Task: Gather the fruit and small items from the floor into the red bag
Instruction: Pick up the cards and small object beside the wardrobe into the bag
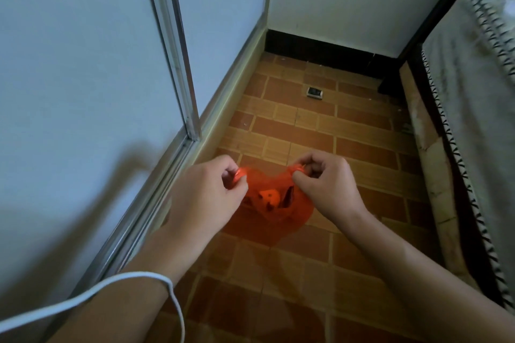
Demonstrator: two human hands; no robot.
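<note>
Two pinching hands, left hand (207, 189) and right hand (327, 178), on one red bag (267, 211).

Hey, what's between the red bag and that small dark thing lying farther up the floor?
In the head view, only bare tiled floor lies between the red bag and the small dark object; nothing else shows on that stretch.
</note>
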